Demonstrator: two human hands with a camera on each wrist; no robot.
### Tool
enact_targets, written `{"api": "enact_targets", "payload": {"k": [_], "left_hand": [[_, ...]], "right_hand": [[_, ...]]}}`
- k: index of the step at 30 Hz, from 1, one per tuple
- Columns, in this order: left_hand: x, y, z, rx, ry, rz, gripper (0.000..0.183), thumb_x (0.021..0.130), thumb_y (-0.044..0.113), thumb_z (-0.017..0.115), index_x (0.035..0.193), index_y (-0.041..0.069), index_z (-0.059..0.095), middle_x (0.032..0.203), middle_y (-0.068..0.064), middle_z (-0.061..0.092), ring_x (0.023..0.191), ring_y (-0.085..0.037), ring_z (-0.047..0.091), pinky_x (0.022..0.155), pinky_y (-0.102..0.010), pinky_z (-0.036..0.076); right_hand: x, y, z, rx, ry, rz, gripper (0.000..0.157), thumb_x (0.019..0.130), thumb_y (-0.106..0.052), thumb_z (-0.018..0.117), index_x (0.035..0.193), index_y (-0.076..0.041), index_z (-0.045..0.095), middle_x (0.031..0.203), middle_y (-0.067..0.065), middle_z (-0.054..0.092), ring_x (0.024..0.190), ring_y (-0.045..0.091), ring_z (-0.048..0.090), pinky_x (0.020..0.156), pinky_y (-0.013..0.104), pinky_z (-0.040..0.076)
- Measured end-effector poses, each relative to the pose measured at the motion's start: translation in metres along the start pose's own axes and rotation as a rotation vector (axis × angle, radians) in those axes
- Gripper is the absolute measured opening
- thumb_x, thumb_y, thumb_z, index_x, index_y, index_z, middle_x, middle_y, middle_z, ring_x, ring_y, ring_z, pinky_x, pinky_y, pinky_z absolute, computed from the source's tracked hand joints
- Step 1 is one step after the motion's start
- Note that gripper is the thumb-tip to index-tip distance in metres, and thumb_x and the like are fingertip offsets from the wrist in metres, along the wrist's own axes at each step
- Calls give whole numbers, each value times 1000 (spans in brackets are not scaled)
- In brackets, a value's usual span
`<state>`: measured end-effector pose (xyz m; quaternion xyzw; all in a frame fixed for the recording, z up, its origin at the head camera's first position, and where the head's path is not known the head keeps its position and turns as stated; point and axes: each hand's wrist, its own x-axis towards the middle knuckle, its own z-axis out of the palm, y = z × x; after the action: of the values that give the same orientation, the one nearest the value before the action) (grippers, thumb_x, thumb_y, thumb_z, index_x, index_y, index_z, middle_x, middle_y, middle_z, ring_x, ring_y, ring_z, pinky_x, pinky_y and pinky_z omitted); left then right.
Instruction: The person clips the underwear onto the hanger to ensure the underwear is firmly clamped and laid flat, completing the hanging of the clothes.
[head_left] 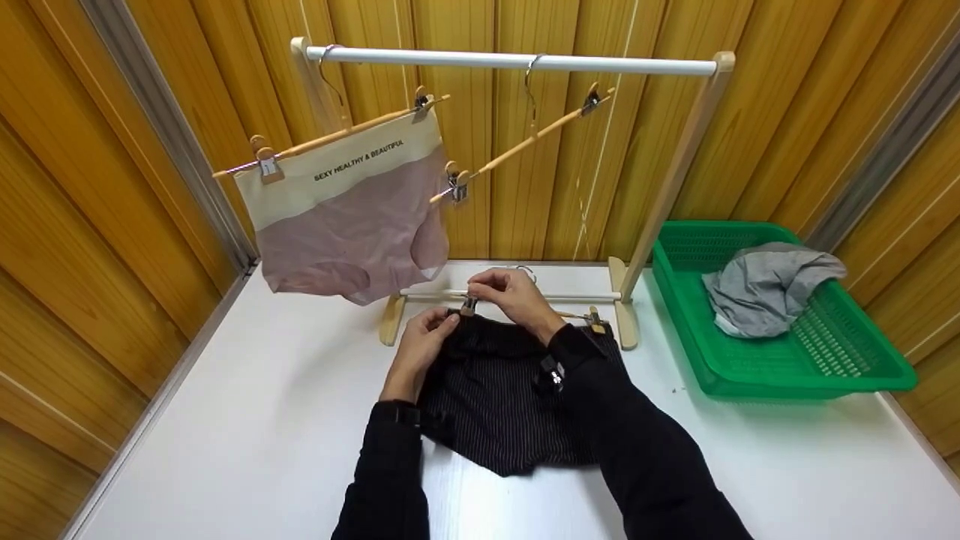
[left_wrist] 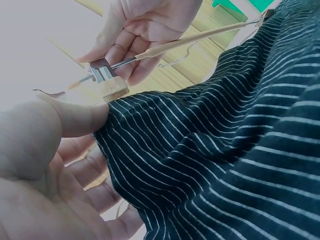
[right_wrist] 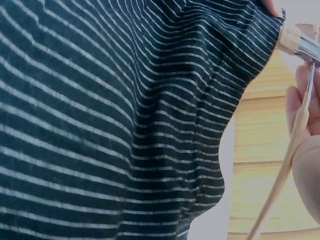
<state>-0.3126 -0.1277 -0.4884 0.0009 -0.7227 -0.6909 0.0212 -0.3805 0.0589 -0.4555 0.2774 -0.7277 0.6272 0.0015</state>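
Observation:
Black shorts with thin white stripes lie on the white table, their waistband toward the rack. My left hand pinches the waistband's left corner between thumb and fingers. Just beyond it, my right hand pinches the left clip of a wooden clip hanger. In the left wrist view that clip's lower end meets the waistband corner; whether it grips the cloth I cannot tell. The hanger's other clip sits at the right end of the waistband. My right wrist hides part of the hanger's bar in the head view.
A rack with a white rail stands at the back. From it hang pink-and-cream briefs on a clip hanger and a second hanger without clothing. At right, a green basket holds a crumpled grey cloth.

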Motion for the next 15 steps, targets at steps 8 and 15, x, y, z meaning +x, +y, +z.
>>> {"api": "enact_targets", "payload": {"k": [8,15], "left_hand": [[0,0,0,-1,0,14,22,100,18,65,110,-2,69,91,-2,62,86,-16,54,78,-29,42],[2,0,1,-22,18,32,26,101,19,65,115,-2,70,100,-7,68,91,-19,59,77,-30,46]], "right_hand": [[-7,-26,2,-22,4,-48,12,94,2,70,100,12,73,92,21,73,79,15,68,75,23,54],[-2,2,7,-47,-6,-44,17,94,-1,70,103,14,71,97,26,72,81,14,66,74,20,52]]}}
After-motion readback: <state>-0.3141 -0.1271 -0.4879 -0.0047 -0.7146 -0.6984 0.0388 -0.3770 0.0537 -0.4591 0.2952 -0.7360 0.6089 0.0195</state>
